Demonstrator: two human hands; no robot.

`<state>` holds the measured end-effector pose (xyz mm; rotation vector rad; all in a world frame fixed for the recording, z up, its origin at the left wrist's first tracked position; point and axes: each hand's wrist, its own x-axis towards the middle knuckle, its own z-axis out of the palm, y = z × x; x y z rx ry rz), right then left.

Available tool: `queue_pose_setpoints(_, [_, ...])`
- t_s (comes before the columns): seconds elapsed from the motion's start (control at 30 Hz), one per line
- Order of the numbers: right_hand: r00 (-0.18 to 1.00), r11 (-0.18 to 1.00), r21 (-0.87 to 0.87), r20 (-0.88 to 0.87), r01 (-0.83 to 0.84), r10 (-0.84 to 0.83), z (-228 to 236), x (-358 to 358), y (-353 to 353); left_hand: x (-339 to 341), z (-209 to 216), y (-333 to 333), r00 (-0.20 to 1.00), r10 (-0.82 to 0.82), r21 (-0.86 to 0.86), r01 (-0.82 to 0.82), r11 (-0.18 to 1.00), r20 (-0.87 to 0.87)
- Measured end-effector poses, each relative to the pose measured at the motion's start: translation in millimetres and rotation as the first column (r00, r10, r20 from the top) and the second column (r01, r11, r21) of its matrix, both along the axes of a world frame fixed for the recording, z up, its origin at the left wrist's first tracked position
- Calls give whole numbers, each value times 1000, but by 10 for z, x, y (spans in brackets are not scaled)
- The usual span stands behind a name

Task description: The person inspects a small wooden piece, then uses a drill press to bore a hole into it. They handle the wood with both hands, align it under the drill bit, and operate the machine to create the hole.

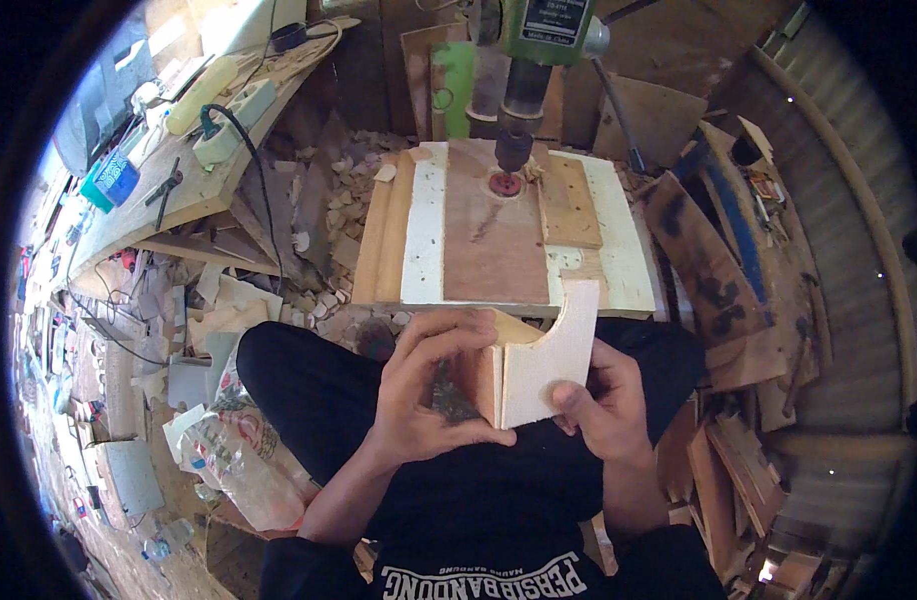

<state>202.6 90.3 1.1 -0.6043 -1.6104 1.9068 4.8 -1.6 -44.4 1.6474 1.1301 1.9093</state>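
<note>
Above my lap, both hands hold pale wooden pieces together. Facing me is a thin pale board (541, 372) with a curved notch cut from its upper left corner. Against its left edge lies another piece of wood (487, 388), its brown face turned left. My left hand (419, 385) curls around the left side of them, fingers over the top and thumb at the lower corner. With its thumb on the pale board's front and fingers behind, my right hand (609, 402) grips the right side. How the pieces join at the back is hidden.
Ahead stands a green drill press (541, 45), its chuck (514, 150) above a red round cutter or disc (506, 184) on a brown board (494, 255). Offcuts (344, 215) litter the floor. A wooden bench (169, 215) with a power strip is at left; boards (704, 260) lean at right.
</note>
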Motion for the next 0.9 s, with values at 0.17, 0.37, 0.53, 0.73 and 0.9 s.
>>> queue_pose_setpoints(0.17, [1000,1000,-4,9,-5,5,-5,-29,-16,18,4,-10,1000,5,-46,-5,999,1])
queue_pose_setpoints(0.37, [999,998,-39,6,-45,45,36,-23,-23,16,5,-1,1000,-22,-27,22,999,5])
queue_pose_setpoints(0.53, [1000,999,-39,-2,-28,28,52,-16,-50,27,27,18,998,-35,-10,36,999,49])
queue_pose_setpoints(0.73, [1000,999,37,1,-10,10,66,-5,-78,19,70,-4,999,7,7,-7,1000,-41])
queue_pose_setpoints(0.9, [1000,999,42,16,-21,20,116,48,-121,57,121,-25,995,58,80,-52,995,-80])
